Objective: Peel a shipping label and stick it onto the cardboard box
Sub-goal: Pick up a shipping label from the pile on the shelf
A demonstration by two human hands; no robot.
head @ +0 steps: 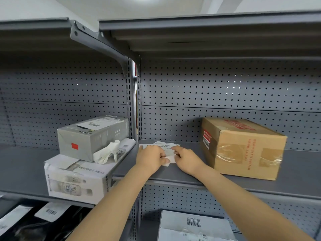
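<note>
Head view, both hands' fingers pinching barcoded shipping label point(166, 148), left hand point(151, 158), right hand point(186, 160), red-printed cardboard box point(243, 148) beside

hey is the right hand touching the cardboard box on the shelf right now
Apart. In the head view the right hand rests on the shipping labels, with bare grey shelf showing between it and the cardboard box.

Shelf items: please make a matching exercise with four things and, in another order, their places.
Things:
1. cardboard box
2. shipping labels
3. grey box
4. white gloves

Places:
A. under both hands
B. on top of the white carton
C. right part of the shelf
D. against the grey box's front

Pairs: 1-C, 2-A, 3-B, 4-D
</note>
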